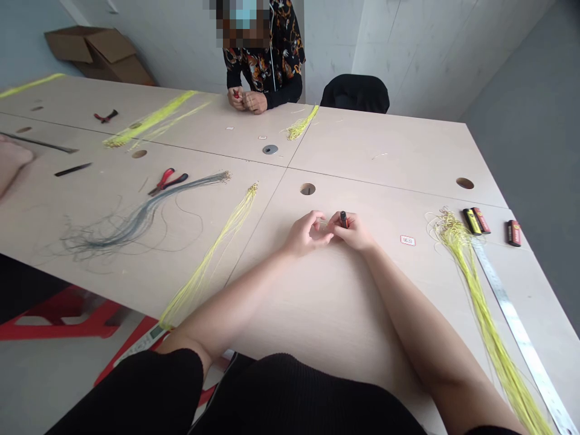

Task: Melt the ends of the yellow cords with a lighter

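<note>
Both hands are together over the pale table [290,308], near the middle of the view. My right hand [354,232] is closed around a small dark tool [344,219] with some red or orange on it; its tip points up. My left hand [310,234] has its fingers curled, with thumb and fingertips meeting the right fingers. A thin pale strand seems to run between the hands, too fine to make out well. A yellow strand bundle [212,248] lies left of my left forearm, and a small white label [408,240] lies right of my right hand.
Yellow strands [480,308], a metal ruler [516,326] and small battery-like cylinders [472,222] lie at the right. Grey strands [140,217] and red-black pliers [167,180] are at the left. A person [265,66] works across the table; another person's arm [13,158] enters far left.
</note>
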